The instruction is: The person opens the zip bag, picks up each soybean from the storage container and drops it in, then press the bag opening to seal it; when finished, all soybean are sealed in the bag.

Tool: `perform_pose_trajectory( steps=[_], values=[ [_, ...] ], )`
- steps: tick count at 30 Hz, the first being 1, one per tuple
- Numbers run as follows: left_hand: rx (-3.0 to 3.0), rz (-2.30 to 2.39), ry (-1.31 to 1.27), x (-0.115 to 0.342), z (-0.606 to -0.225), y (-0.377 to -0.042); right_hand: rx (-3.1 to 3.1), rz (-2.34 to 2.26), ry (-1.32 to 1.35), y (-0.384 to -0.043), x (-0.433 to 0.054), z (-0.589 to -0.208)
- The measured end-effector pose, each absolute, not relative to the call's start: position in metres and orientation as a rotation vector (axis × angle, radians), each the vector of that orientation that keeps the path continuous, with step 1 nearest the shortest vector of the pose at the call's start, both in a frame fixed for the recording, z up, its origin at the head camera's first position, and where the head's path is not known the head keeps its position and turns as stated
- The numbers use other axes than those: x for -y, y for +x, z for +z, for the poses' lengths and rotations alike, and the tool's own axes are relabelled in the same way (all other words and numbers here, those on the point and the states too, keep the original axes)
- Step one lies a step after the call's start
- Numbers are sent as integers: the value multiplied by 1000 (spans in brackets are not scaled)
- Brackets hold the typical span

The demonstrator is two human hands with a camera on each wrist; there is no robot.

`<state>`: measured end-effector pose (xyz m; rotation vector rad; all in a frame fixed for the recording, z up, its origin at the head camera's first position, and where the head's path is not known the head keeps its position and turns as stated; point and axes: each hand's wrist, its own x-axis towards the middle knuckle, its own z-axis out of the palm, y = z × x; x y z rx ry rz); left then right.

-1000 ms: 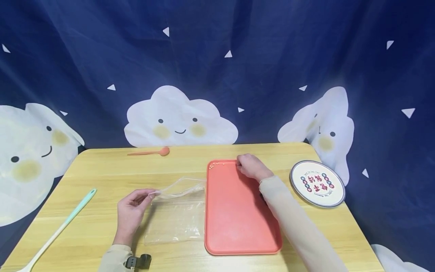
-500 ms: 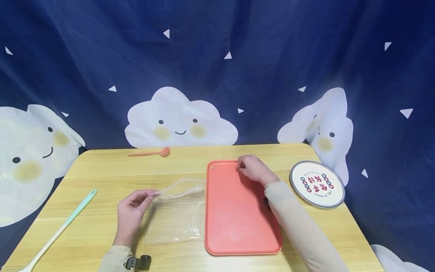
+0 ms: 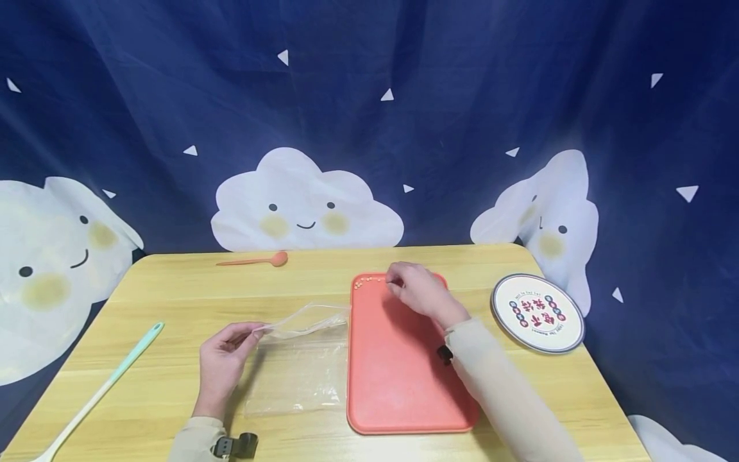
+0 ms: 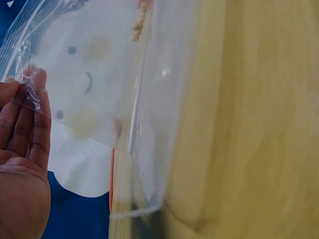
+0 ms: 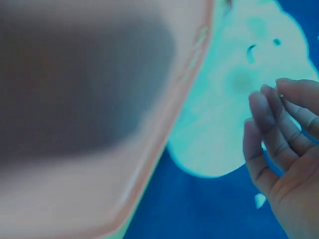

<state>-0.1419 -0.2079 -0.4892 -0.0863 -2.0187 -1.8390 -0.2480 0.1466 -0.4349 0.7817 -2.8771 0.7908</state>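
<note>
My left hand [image 3: 222,359] pinches the open-edge corner of a clear zip bag [image 3: 303,372] between thumb and fingers. The bag's mouth is slightly parted and its right side meets the red tray [image 3: 404,385]. Several pale, round soybeans [image 4: 138,25] lie in the tray's far left corner, seen through the bag in the left wrist view. Over the tray's far end is my right hand [image 3: 421,292], thumb and forefinger together. In the right wrist view a tiny pale soybean [image 5: 281,95] shows between those fingertips, mostly hidden.
An orange spoon [image 3: 280,258] lies at the table's back edge. On the left is a long-handled utensil with a mint green handle [image 3: 135,353], its head out of view. A round white plate [image 3: 534,305] with red lettering sits to the right of the tray.
My right hand has lifted off the tray's far edge and moved left toward the soybeans in the corner. My left hand and the zip bag have stayed in place.
</note>
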Motion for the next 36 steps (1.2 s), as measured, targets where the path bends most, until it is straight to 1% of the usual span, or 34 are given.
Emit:
perform_pose_trajectory(
  steps=[4,9,18,22,27,36],
  values=[
    [2016,-1839,-87,209,-493,-143,2799,935,898,-236,-130,-422],
    [2027,-1807,-91,207,-494,-144,2756,999,1015,-224,-105,-413],
    [2007,-1812,-173,207,-492,-141,2713,887,1265,-209,-61,-405],
    [2000,-1815,-177,207,-491,-141,2694,783,1325,-204,-47,-406],
    [2003,-1801,-191,210,-492,-140,2709,676,1340,-201,-35,-409],
    [1995,-1834,-173,209,-493,-140,2711,664,1372,-203,-33,-416]
  ],
)
